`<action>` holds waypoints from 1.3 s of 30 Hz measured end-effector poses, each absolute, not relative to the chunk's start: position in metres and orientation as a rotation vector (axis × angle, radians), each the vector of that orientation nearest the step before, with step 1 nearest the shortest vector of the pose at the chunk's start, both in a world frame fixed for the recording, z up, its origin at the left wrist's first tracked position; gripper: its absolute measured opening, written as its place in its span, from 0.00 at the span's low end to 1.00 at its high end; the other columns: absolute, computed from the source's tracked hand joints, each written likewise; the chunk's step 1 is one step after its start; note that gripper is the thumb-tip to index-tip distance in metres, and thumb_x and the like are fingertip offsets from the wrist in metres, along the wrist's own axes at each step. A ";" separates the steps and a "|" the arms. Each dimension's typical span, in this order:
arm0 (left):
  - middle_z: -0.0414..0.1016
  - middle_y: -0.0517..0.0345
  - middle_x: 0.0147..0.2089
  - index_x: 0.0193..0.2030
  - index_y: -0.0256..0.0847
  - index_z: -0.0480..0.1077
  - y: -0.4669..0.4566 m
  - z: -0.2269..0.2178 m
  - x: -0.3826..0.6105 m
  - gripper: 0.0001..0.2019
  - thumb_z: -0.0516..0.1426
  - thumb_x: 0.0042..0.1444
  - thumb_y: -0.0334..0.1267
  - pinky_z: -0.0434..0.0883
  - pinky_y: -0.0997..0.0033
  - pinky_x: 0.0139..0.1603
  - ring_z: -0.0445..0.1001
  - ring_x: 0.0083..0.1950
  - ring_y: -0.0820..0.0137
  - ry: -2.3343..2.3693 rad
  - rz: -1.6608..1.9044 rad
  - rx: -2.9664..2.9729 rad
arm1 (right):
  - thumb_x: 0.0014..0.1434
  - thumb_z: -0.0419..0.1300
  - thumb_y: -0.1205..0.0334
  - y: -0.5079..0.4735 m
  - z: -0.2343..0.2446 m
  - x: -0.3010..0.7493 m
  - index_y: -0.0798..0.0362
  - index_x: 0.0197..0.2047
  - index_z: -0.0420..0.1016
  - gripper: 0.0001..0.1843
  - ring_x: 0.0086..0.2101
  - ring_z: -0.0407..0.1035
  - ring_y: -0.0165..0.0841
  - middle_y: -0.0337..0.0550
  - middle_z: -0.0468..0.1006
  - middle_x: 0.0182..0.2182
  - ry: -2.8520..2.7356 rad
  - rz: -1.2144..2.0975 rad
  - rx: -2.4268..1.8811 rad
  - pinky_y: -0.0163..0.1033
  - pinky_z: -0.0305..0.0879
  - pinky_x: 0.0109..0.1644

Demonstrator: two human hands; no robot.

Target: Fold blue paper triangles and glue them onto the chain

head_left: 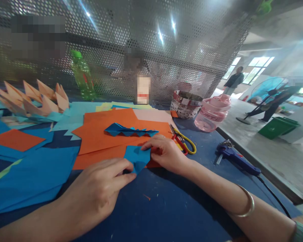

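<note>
My left hand (101, 188) and my right hand (166, 153) both pinch a small folded piece of blue paper (137, 157) lying on the dark blue table (171, 208). The left fingers press its lower left edge, the right fingers grip its right side. Under and behind it lie orange paper sheets (103, 134). A row of folded blue paper triangles (130, 130) rests on the orange sheets just beyond my hands.
Scissors with red and yellow handles (183, 141) lie right of my right hand. A blue glue gun (233, 157) lies near the table's right edge. Blue sheets (32, 171) cover the left. Folded orange pieces (35, 97), a green bottle (83, 77), a pink jar (212, 112), a woven basket (185, 104) and a perforated metal screen (141, 40) stand behind.
</note>
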State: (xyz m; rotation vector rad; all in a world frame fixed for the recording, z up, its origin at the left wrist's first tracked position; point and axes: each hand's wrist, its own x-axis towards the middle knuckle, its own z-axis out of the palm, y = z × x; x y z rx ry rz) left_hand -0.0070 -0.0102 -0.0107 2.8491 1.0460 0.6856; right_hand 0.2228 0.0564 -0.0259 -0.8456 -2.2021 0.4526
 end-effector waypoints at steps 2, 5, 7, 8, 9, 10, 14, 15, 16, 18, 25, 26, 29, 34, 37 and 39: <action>0.78 0.56 0.48 0.47 0.44 0.77 -0.010 -0.013 -0.007 0.24 0.43 0.59 0.22 0.73 0.73 0.46 0.77 0.45 0.70 1.056 0.774 2.881 | 0.54 0.57 0.78 0.055 -0.024 0.224 0.53 0.36 0.78 0.13 0.39 0.69 0.33 0.42 0.78 0.34 -2.251 0.205 -0.823 0.38 0.66 0.45; 0.78 0.53 0.51 0.51 0.41 0.75 -0.010 -0.016 -0.008 0.23 0.43 0.61 0.23 0.72 0.71 0.53 0.75 0.51 0.68 1.067 0.884 2.932 | 0.60 0.55 0.73 0.050 -0.019 0.226 0.53 0.34 0.76 0.10 0.38 0.65 0.36 0.45 0.76 0.33 -2.366 -0.206 -0.813 0.40 0.64 0.42; 0.77 0.53 0.53 0.53 0.42 0.74 -0.010 -0.017 -0.010 0.23 0.43 0.61 0.23 0.71 0.69 0.57 0.75 0.53 0.67 1.115 0.861 2.934 | 0.64 0.52 0.70 0.044 -0.016 0.225 0.53 0.33 0.74 0.12 0.36 0.63 0.37 0.46 0.73 0.32 -2.444 -0.416 -0.818 0.41 0.61 0.39; 0.77 0.54 0.54 0.54 0.42 0.73 -0.011 -0.017 -0.011 0.24 0.44 0.61 0.23 0.71 0.68 0.58 0.74 0.54 0.67 1.134 0.821 2.932 | 0.66 0.51 0.70 0.041 -0.014 0.224 0.53 0.32 0.73 0.13 0.36 0.62 0.37 0.46 0.72 0.31 -2.475 -0.492 -0.828 0.41 0.60 0.37; 0.76 0.55 0.55 0.56 0.43 0.73 -0.011 -0.018 -0.012 0.24 0.44 0.60 0.24 0.71 0.68 0.59 0.74 0.55 0.67 1.149 0.774 2.930 | 0.66 0.51 0.69 0.039 -0.013 0.223 0.53 0.32 0.72 0.13 0.35 0.61 0.37 0.46 0.72 0.31 -2.503 -0.544 -0.839 0.42 0.58 0.36; 0.76 0.55 0.57 0.57 0.43 0.72 -0.011 -0.019 -0.013 0.24 0.45 0.60 0.24 0.70 0.68 0.60 0.74 0.56 0.67 1.156 0.731 2.929 | 0.67 0.51 0.69 0.036 -0.012 0.222 0.53 0.31 0.72 0.13 0.35 0.60 0.37 0.46 0.71 0.31 -2.528 -0.576 -0.843 0.42 0.57 0.36; 0.76 0.54 0.58 0.59 0.42 0.71 -0.009 -0.026 -0.015 0.27 0.45 0.57 0.23 0.73 0.66 0.58 0.76 0.55 0.66 1.127 0.672 2.953 | 0.66 0.52 0.70 0.033 -0.011 0.219 0.54 0.30 0.72 0.13 0.35 0.60 0.36 0.45 0.72 0.31 -2.605 -0.490 -0.792 0.42 0.58 0.36; 0.76 0.54 0.57 0.58 0.42 0.72 -0.009 -0.027 -0.015 0.27 0.45 0.56 0.22 0.74 0.65 0.57 0.76 0.54 0.66 1.133 0.690 2.952 | 0.66 0.52 0.70 0.033 -0.010 0.220 0.54 0.31 0.73 0.13 0.35 0.60 0.36 0.45 0.72 0.32 -2.618 -0.427 -0.771 0.41 0.58 0.36; 0.77 0.53 0.56 0.57 0.42 0.73 -0.008 -0.027 -0.015 0.27 0.44 0.56 0.22 0.75 0.64 0.56 0.77 0.53 0.65 1.129 0.708 2.956 | 0.65 0.53 0.70 0.033 -0.009 0.221 0.54 0.32 0.74 0.12 0.36 0.61 0.36 0.44 0.73 0.32 -2.625 -0.358 -0.755 0.41 0.59 0.37; 0.78 0.52 0.54 0.53 0.41 0.75 -0.007 -0.025 -0.014 0.26 0.44 0.55 0.21 0.75 0.64 0.54 0.78 0.52 0.65 1.127 0.707 2.962 | 0.62 0.56 0.70 0.034 -0.005 0.223 0.53 0.33 0.77 0.09 0.38 0.62 0.36 0.44 0.73 0.34 -2.619 -0.212 -0.734 0.41 0.60 0.40; 0.79 0.53 0.51 0.50 0.44 0.77 -0.004 -0.021 -0.013 0.27 0.42 0.57 0.21 0.77 0.67 0.48 0.79 0.47 0.65 1.098 0.662 3.000 | 0.57 0.65 0.71 0.044 -0.003 0.233 0.52 0.40 0.78 0.08 0.44 0.67 0.33 0.44 0.74 0.40 -2.505 0.523 -0.799 0.39 0.65 0.51; 0.79 0.53 0.51 0.50 0.45 0.77 -0.004 -0.023 -0.014 0.28 0.42 0.57 0.21 0.77 0.67 0.48 0.79 0.47 0.65 1.104 0.674 2.995 | 0.57 0.65 0.70 0.047 -0.004 0.235 0.52 0.40 0.78 0.07 0.44 0.68 0.33 0.43 0.75 0.40 -2.493 0.618 -0.795 0.39 0.65 0.51; 0.78 0.52 0.53 0.52 0.46 0.76 -0.006 -0.027 -0.014 0.29 0.42 0.56 0.21 0.77 0.66 0.46 0.78 0.47 0.64 1.109 0.652 2.982 | 0.57 0.67 0.68 0.055 -0.008 0.238 0.53 0.38 0.78 0.05 0.42 0.70 0.31 0.42 0.76 0.38 -2.456 0.798 -0.783 0.38 0.67 0.49; 0.77 0.51 0.53 0.53 0.46 0.76 -0.009 -0.020 -0.012 0.30 0.43 0.53 0.20 0.77 0.65 0.46 0.78 0.47 0.64 1.108 0.604 2.974 | 0.57 0.66 0.69 0.054 -0.009 0.235 0.55 0.33 0.78 0.02 0.38 0.71 0.30 0.41 0.77 0.34 -2.419 0.785 -0.807 0.35 0.67 0.44; 0.78 0.52 0.51 0.51 0.45 0.76 -0.008 -0.020 -0.011 0.28 0.43 0.54 0.20 0.76 0.66 0.49 0.77 0.47 0.65 1.081 0.661 2.959 | 0.56 0.68 0.65 0.043 -0.008 0.226 0.53 0.31 0.78 0.03 0.39 0.71 0.32 0.41 0.77 0.33 -2.415 0.721 -0.822 0.36 0.67 0.45; 0.78 0.52 0.50 0.50 0.44 0.77 -0.008 -0.022 -0.011 0.26 0.44 0.55 0.22 0.75 0.65 0.51 0.77 0.48 0.65 1.120 0.710 2.943 | 0.56 0.68 0.64 0.034 -0.009 0.220 0.53 0.32 0.78 0.03 0.39 0.71 0.32 0.41 0.78 0.33 -2.420 0.684 -0.795 0.37 0.66 0.46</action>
